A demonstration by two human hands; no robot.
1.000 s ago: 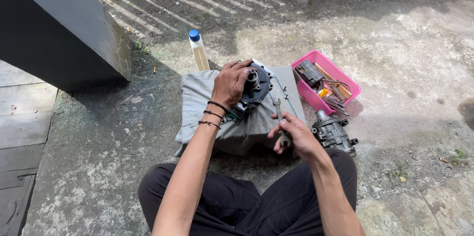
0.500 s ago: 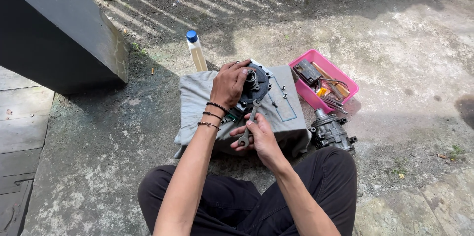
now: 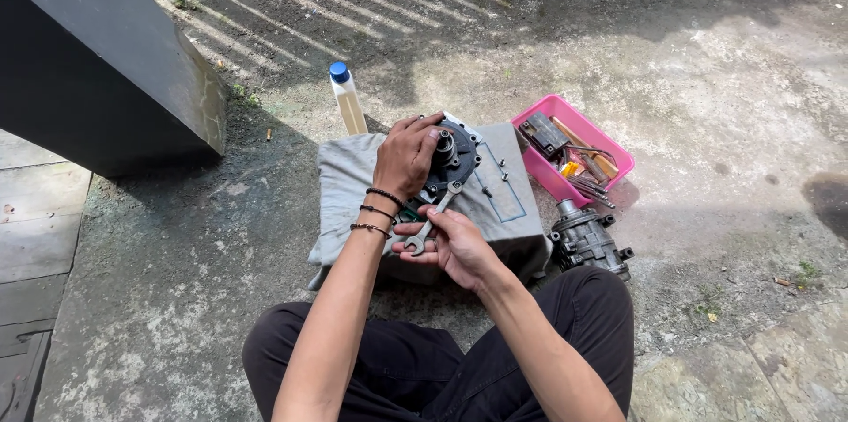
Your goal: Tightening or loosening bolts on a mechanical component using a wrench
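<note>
I sit cross-legged on the concrete before a low block draped in grey cloth (image 3: 349, 183). On the cloth lies a round black metal machine part (image 3: 452, 157) with a hub in its middle. My left hand (image 3: 406, 155) grips the left side of that part from above. My right hand (image 3: 452, 243) holds a silver spanner (image 3: 433, 217), whose far end lies against the lower edge of the part. A few small bolts (image 3: 502, 171) rest on the cloth to the right.
A pink plastic tray (image 3: 549, 111) of tools stands right of the cloth. A grey cast-metal compressor body (image 3: 586, 241) lies on the ground below the tray. A bottle with a blue cap (image 3: 345, 99) stands behind the cloth. A dark slanted slab (image 3: 97, 68) fills the left.
My right hand has moved left from beside the compressor body to the front of the round part, bringing the spanner up to it. My left hand has stayed on the part.
</note>
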